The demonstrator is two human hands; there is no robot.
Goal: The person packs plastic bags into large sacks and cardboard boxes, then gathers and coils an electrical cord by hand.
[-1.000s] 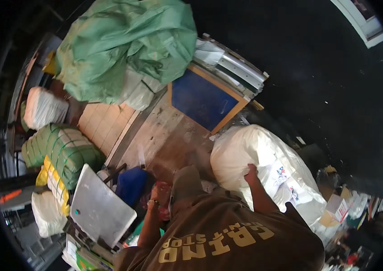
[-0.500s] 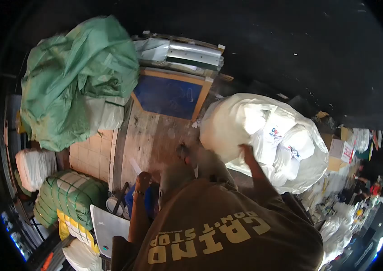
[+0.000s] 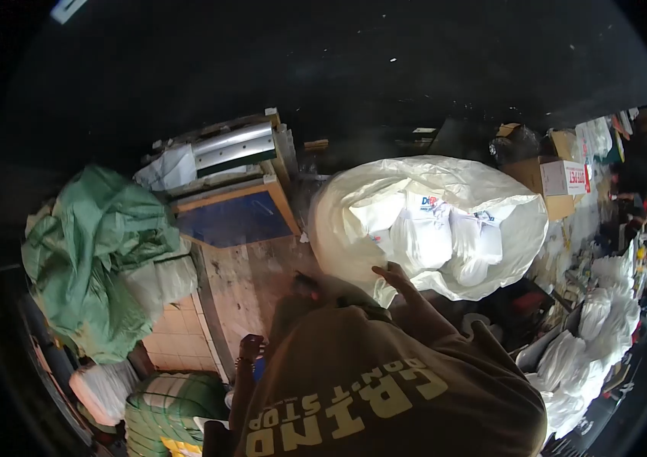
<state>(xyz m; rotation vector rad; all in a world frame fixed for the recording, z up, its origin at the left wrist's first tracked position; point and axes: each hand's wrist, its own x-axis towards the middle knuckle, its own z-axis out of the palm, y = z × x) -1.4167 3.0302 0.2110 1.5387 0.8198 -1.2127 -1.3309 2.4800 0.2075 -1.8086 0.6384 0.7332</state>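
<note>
A large white sack [image 3: 339,221] stands open at the centre right, with several white plastic bags [image 3: 426,236] inside, some with printed lettering. My right hand [image 3: 390,274] is at the sack's near rim, its fingers closed on the white material. Low at the left, my left hand [image 3: 252,346], with a bracelet at the wrist, hangs beside my body. Its fingers are loosely bent and slightly apart, with nothing visible in them.
Green sheeting [image 3: 102,251] and a green strapped bale [image 3: 167,411] are at the left. A blue panel with a wooden frame [image 3: 236,217] lies beyond the floor. Cardboard boxes [image 3: 560,183] stand behind the sack; white bags [image 3: 567,365] are piled at the right.
The view has turned, shifting the green sheeting and blue panel left and down. The sack's open mouth and inner bags show more fully. My right hand remains at the sack.
</note>
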